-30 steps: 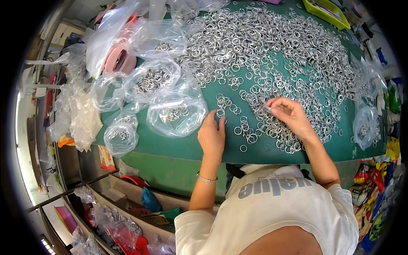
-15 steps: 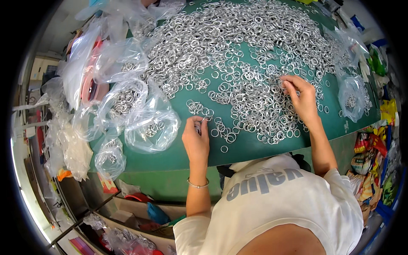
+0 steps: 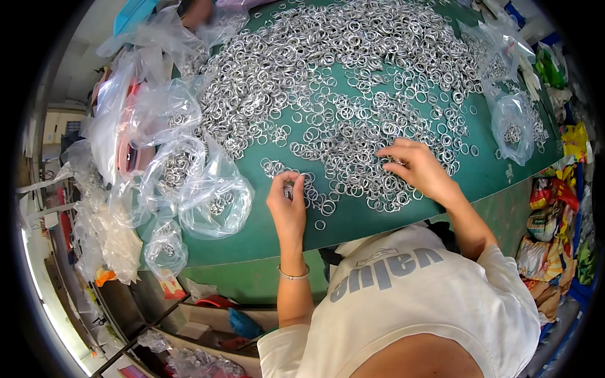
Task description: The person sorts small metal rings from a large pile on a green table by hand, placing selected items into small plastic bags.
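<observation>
Silvery metal rings [image 3: 372, 165] lie in a loose heap across the middle of the green table. My left hand [image 3: 287, 203] is curled at the near side of this heap, closed around a few metal rings [image 3: 288, 190] that show between thumb and fingers. Just beyond it is a small cluster of rings [image 3: 272, 166], and a single ring [image 3: 320, 224] lies to its right, close to the table's edge. My right hand [image 3: 423, 170] hovers at the heap's right part, thumb and fingers apart above the rings. Its palm side is partly hidden.
A much larger bank of rings [image 3: 353, 34] covers the far side of the table [image 3: 265, 242]. Clear plastic bags with rings stand at the left [image 3: 217, 211], and another bag [image 3: 513, 129] lies at the right. Below the left edge are shelves with boxes [image 3: 265, 315].
My right hand has moved left and nearer to me over the heap, its fingers now pointing left. My left hand stays closed around rings. The whole view has shifted slightly.
</observation>
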`<act>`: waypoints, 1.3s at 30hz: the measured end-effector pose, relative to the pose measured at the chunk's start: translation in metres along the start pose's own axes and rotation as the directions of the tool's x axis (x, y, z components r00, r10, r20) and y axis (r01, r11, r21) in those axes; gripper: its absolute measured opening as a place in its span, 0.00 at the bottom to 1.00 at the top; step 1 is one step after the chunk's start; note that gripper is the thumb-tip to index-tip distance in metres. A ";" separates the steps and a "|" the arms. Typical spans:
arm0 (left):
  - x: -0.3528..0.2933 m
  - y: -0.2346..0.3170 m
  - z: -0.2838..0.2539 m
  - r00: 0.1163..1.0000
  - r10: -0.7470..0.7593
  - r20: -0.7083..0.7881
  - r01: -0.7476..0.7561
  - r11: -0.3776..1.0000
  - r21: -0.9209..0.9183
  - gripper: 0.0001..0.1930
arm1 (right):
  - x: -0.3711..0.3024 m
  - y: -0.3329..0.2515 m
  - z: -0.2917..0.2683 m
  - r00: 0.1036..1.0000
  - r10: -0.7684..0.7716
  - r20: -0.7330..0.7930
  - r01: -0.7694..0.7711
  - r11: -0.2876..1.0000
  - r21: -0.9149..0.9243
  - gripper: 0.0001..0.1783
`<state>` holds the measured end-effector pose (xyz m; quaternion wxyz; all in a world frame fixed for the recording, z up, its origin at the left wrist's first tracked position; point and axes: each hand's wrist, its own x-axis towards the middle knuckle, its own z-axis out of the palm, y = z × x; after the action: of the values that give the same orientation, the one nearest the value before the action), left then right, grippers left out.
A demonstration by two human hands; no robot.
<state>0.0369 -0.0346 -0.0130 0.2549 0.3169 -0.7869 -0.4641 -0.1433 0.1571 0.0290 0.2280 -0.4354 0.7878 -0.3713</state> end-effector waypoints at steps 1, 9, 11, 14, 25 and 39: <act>0.000 0.001 0.001 1.000 0.030 -0.002 -0.030 0.999 0.010 0.07 | 0.000 -0.001 0.006 0.999 -0.032 -0.003 0.032 0.991 -0.126 0.05; -0.005 0.018 0.006 0.813 -0.314 0.490 0.579 0.346 -0.738 0.14 | 0.003 0.012 -0.009 0.979 -0.140 -0.148 0.095 0.957 -0.274 0.05; -0.008 0.023 0.013 0.825 -0.281 0.490 0.563 0.348 -0.750 0.14 | 0.002 0.012 -0.010 0.971 -0.202 -0.127 0.152 0.934 -0.322 0.06; -0.015 0.022 0.019 0.793 -0.306 0.526 0.604 0.286 -0.744 0.10 | 0.001 0.005 -0.002 0.945 -0.322 -0.063 0.283 0.897 -0.339 0.08; -0.026 0.036 0.037 0.906 -0.220 0.362 0.396 0.741 -0.542 0.11 | -0.002 0.018 -0.030 0.956 0.284 0.071 -0.169 0.336 0.927 0.08; -0.031 0.039 0.040 0.849 -0.323 0.418 0.505 0.260 -0.823 0.14 | 0.004 0.011 0.002 0.981 -0.168 -0.092 0.093 0.835 -0.542 0.03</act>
<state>0.0197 0.0255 0.0006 0.1884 0.2779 -0.3045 -0.8914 -0.1494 0.1570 0.0191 0.0174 -0.5081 0.8420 -0.1802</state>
